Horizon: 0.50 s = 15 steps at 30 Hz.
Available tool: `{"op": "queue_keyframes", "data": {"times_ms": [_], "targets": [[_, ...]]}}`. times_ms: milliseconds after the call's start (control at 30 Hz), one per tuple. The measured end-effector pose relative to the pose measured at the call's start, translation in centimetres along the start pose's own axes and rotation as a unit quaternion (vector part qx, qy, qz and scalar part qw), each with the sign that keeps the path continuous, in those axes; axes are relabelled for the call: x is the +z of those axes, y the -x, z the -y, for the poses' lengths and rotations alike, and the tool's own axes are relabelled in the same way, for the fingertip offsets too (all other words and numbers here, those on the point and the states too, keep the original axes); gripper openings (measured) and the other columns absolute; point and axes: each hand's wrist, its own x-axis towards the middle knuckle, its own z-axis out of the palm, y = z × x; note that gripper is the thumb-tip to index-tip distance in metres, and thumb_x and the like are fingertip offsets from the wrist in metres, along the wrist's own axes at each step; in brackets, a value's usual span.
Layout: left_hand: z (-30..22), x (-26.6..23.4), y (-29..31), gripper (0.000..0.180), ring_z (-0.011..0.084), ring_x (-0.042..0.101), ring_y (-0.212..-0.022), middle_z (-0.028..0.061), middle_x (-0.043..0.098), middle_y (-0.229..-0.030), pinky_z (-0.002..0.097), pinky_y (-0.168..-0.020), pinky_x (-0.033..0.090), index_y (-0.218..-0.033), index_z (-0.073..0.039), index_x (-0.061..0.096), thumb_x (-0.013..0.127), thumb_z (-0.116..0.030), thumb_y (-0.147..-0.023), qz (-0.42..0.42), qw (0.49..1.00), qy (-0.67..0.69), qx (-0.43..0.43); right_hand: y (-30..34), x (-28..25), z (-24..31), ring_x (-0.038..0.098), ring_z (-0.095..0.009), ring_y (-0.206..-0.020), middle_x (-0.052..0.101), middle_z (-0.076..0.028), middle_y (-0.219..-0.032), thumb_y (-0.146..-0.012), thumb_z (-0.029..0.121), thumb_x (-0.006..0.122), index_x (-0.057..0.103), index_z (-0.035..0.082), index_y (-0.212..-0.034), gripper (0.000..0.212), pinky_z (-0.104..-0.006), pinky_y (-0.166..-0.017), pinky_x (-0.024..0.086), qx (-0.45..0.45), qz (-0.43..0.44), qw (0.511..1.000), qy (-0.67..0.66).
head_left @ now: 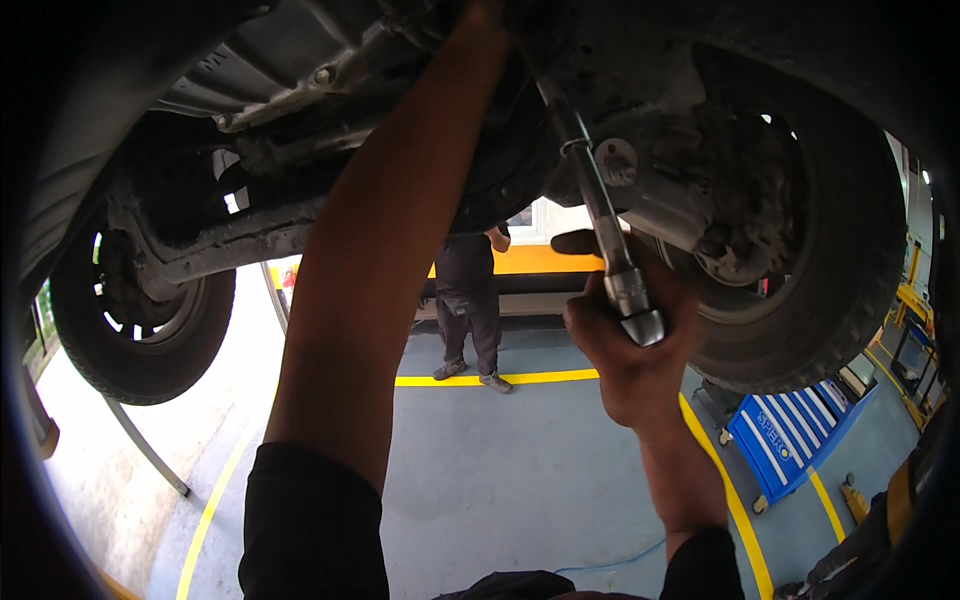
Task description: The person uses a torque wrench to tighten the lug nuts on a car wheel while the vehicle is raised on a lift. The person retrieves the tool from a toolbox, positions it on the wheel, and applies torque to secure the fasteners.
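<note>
Overhead is the dark underside of a raised vehicle (250,235). My right hand (640,330) is closed around the lower end of a long chrome wrench (600,205), with one finger sticking out to the left. The wrench slants up and left into the dark underbody, and its head is hidden there. My left arm stretches straight up past the axle. At the top edge my left hand (487,14) fades into shadow beside the wrench's upper end; its fingers are hidden, as is whatever they touch.
Large tyres hang at left (145,335) and right (800,290). A person (467,300) in dark clothes stands beyond on the grey floor (490,470), near a yellow line. A blue tool cabinet (790,435) on castors stands at lower right. A thin blue hose (620,562) crosses the floor.
</note>
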Motion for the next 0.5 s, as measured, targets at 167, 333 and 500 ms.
{"op": "queue_keyframes", "data": {"times_ms": [167,333,500], "targets": [[-0.2,-0.1,-0.4,0.034,0.0264,0.063,-0.094,0.0073,0.063,-0.107,0.0401,-0.081,0.055,-0.119,-0.012,0.06,0.049,-0.041,-0.107,-0.008,1.0,-0.01,0.004,0.5,0.1,0.4,0.058,-0.009,-0.067,0.061,-0.005,-0.082,-0.08,-0.004,0.075,0.057,-0.007,-0.13,0.053,-0.0261,-0.064,0.049,0.035,0.033,0.996,0.072],[0.7,-1.1,-0.1,0.034,0.0267,0.062,-0.096,0.0075,0.062,-0.109,0.0402,-0.082,0.054,-0.121,-0.012,0.059,0.05,-0.041,-0.107,-0.021,1.0,-0.022,0.003,-0.3,-0.9,2.4,0.062,-0.015,-0.059,0.062,-0.003,-0.074,-0.079,0.009,0.082,0.058,-0.002,-0.138,0.065,-0.0284,-0.062,0.052,-0.056,0.11,0.891,0.437],[-0.4,-1.0,-0.7,0.035,0.027,0.062,-0.098,0.0078,0.062,-0.111,0.0403,-0.083,0.054,-0.123,-0.011,0.059,0.051,-0.042,-0.107,-0.031,0.999,-0.032,0.014,-1.3,-1.6,3.0,0.06,-0.013,-0.055,0.06,-0.001,-0.07,-0.087,0.023,0.082,0.062,-0.001,-0.136,0.058,-0.0292,-0.053,0.047,-0.199,0.069,0.785,0.583]]}}
